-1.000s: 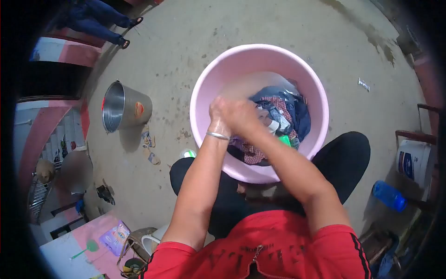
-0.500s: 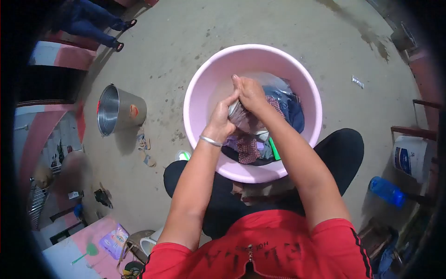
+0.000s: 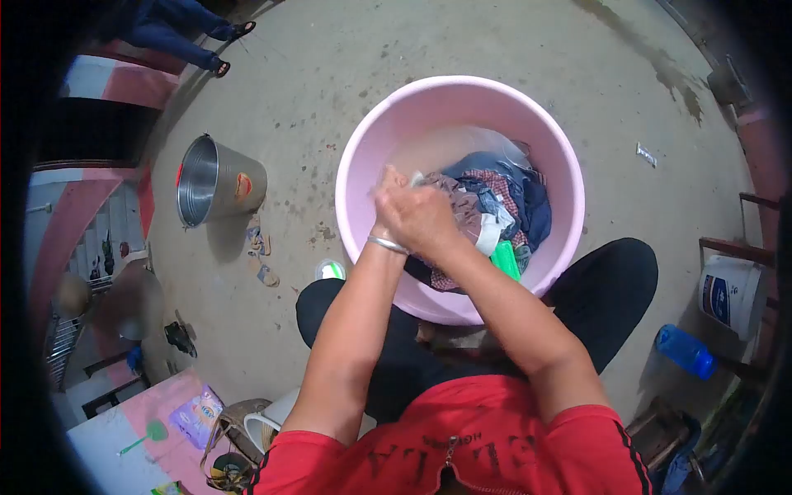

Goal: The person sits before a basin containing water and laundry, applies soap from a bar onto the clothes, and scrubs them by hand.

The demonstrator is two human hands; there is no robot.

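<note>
A pink round tub [image 3: 363,157] stands between my knees, with cloudy water and a heap of wet clothes [image 3: 516,194] at its right side. My left hand [image 3: 388,210], with a silver bangle at the wrist, is pressed against my right hand [image 3: 425,216] over the tub's left part. Both are closed on a brownish-mauve cloth [image 3: 462,206], which trails to the right onto the heap. My right hand covers much of my left. A bright green object [image 3: 505,260] lies on the clothes near the tub's front.
A metal bucket [image 3: 243,186] and a pair of sandals [image 3: 262,260] are on the floor at left. A small round container [image 3: 330,270] sits beside my left knee. At right are a blue bottle [image 3: 685,352] and a white bucket [image 3: 733,295]. A person's legs [image 3: 169,33] show at top left.
Half a second ago my hands were further apart, with the cloth between them; now they are pressed together lower and to the left in the tub. The whole view has shifted slightly.
</note>
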